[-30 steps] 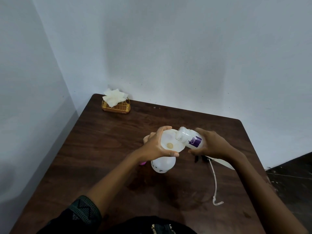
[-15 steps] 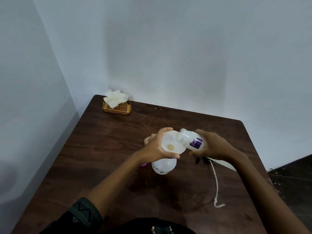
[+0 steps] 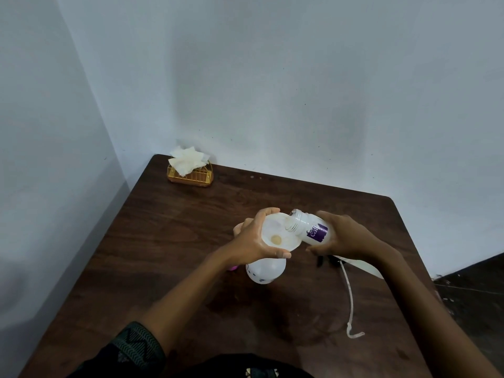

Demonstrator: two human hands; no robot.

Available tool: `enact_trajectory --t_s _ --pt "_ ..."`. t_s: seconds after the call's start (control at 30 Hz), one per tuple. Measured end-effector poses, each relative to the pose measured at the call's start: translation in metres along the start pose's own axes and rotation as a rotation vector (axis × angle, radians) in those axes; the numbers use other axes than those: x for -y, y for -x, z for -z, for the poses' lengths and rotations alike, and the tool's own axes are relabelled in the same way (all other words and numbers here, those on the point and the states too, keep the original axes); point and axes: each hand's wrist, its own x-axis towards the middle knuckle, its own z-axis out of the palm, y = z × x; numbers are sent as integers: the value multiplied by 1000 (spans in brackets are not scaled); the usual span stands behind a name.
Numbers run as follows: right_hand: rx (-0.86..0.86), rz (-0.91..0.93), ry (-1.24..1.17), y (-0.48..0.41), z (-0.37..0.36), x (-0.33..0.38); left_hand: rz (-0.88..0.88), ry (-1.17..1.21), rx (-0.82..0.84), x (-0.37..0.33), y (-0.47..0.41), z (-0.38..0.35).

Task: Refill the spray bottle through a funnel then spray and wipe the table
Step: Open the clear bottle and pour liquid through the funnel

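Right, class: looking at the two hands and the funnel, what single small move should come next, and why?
Probably tilt the small bottle slightly further. The right hand grips it tipped, its open mouth over the funnel, which the left hand holds on the spray bottle, so the pour looks unfinished.

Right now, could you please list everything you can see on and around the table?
Table: one, dark brown wood, against the walls.
Spray bottle: one, white, table centre.
Funnel: one, white, atop the spray bottle.
Refill bottle: one, white with purple label, tipped over the funnel.
Spray head with dip tube: one, white and black, lying right of the spray bottle.
Napkin holder: one, gold wire, far left corner, holding white napkins.
Pink object: one, mostly hidden behind the left wrist.
Hands: two; left hand grips the funnel, right hand holds the refill bottle.
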Motion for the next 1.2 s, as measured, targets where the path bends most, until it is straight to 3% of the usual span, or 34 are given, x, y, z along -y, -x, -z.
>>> enact_trajectory --t_s 1.2 --pt "33 -17 -11 -1 2 3 -3 21 7 2 -2 -1"
